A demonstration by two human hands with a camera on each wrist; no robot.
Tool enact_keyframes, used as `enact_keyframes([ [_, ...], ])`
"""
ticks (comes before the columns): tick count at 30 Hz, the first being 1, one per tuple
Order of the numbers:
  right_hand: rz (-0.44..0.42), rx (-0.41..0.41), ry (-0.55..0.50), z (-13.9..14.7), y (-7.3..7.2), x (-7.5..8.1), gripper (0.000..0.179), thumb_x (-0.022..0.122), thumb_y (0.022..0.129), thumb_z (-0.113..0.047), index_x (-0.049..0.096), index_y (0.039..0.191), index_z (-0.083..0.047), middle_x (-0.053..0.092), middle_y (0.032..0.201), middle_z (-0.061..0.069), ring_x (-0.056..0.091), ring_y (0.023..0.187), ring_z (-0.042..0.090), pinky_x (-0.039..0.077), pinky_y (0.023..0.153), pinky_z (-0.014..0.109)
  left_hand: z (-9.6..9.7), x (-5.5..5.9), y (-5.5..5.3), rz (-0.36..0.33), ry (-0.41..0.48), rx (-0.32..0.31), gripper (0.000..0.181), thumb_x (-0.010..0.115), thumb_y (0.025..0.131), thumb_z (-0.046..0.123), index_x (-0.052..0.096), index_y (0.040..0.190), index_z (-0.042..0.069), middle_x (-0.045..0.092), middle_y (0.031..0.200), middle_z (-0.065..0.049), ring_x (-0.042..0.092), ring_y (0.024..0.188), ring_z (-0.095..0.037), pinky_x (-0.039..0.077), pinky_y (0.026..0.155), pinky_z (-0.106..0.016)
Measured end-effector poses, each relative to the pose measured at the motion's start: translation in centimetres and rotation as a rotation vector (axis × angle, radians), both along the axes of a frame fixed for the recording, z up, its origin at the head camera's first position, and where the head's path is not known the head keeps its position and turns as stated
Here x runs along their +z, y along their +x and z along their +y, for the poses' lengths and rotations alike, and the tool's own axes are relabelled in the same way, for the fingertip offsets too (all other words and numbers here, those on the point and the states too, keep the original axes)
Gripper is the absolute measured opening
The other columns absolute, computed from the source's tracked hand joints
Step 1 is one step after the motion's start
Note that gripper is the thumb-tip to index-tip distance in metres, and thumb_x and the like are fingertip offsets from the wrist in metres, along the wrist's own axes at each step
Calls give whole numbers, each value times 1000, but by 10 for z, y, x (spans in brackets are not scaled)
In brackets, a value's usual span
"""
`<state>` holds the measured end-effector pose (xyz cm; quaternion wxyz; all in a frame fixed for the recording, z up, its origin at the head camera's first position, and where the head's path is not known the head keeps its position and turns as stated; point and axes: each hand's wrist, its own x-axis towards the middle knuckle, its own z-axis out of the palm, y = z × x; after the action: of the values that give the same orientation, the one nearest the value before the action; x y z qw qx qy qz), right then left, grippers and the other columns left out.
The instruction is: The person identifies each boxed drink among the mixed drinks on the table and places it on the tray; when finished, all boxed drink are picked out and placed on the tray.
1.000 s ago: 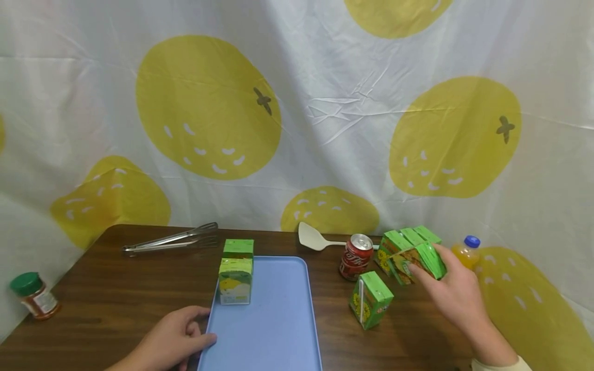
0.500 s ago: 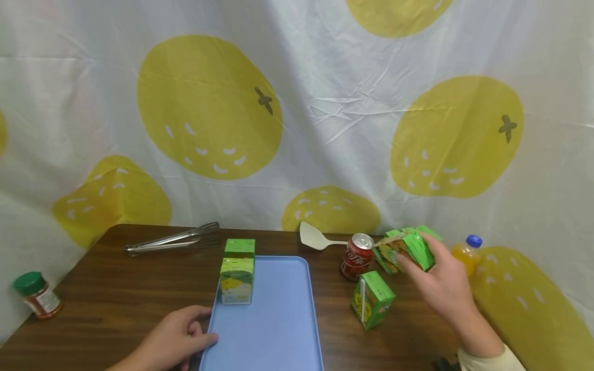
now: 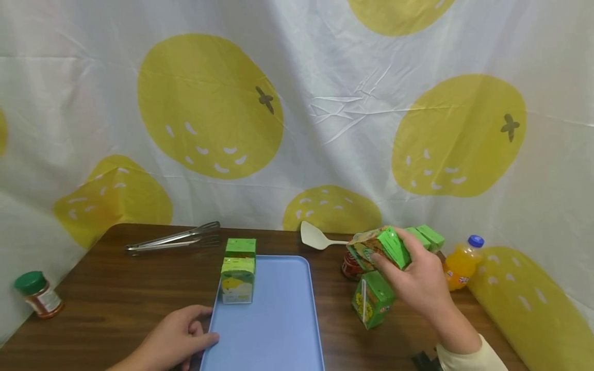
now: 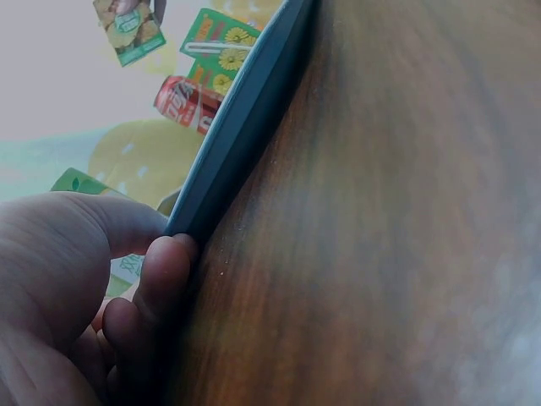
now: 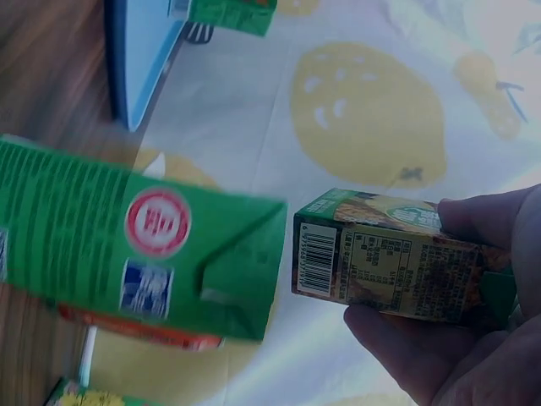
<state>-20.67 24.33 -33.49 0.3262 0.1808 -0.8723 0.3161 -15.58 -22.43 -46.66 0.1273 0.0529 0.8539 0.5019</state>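
My left hand (image 3: 171,335) grips the left edge of the blue tray (image 3: 269,324); in the left wrist view thumb and finger pinch its rim (image 4: 228,144). Two green cartons, one a lemon drink carton (image 3: 237,286), stand one behind the other at the tray's far left corner. My right hand (image 3: 413,281) holds a small green and brown snack box (image 3: 366,248) in the air, tilted, between thumb and fingers; its barcode side (image 5: 317,260) shows in the right wrist view. Below it a green drink carton with a straw (image 3: 373,306) stands on the table, right of the tray.
A red soda can (image 3: 351,267) is partly hidden behind the held box. More green cartons (image 3: 429,237) and an orange juice bottle (image 3: 461,265) stand at the right. A white spatula (image 3: 314,236) and metal tongs (image 3: 171,240) lie at the back; a spice jar (image 3: 39,294) stands far left.
My right hand has carried the snack box leftward from beside the green carton row, now in front of the soda can. The left hand stays on the tray's edge.
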Motion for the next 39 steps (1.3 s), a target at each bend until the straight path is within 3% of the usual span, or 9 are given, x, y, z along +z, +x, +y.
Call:
enact_keyframes([
  [16, 12, 191, 55, -48, 6, -12, 56, 94, 89, -10, 69, 140, -12, 74, 98, 0, 59, 70, 8, 52, 61, 31, -4, -5, 0, 11, 27, -16, 76, 88, 97, 32, 56, 147, -15, 67, 70, -6, 58, 46, -17, 43, 46, -29],
  [22, 0, 276, 44, -64, 6, -19, 56, 94, 90, -9, 70, 140, -18, 78, 112, -2, 66, 83, 9, 57, 69, 33, -4, -5, -1, -2, 14, -7, 78, 89, 96, 34, 57, 148, -14, 67, 71, -6, 59, 47, -18, 44, 48, -30],
  [26, 4, 307, 49, -73, 6, -24, 57, 95, 88, -8, 71, 139, -18, 77, 112, -5, 67, 86, 9, 59, 73, 34, -3, -4, -1, -10, 4, -2, 78, 89, 96, 34, 57, 149, -13, 67, 71, -6, 58, 47, -18, 45, 50, -31],
  [39, -135, 394, 46, -107, 9, -38, 59, 93, 90, -10, 69, 142, -21, 78, 107, -6, 67, 85, 6, 58, 72, 31, -3, -3, 3, 11, -9, -5, 74, 89, 96, 33, 60, 146, -13, 67, 71, -6, 60, 50, -20, 42, 50, -30],
])
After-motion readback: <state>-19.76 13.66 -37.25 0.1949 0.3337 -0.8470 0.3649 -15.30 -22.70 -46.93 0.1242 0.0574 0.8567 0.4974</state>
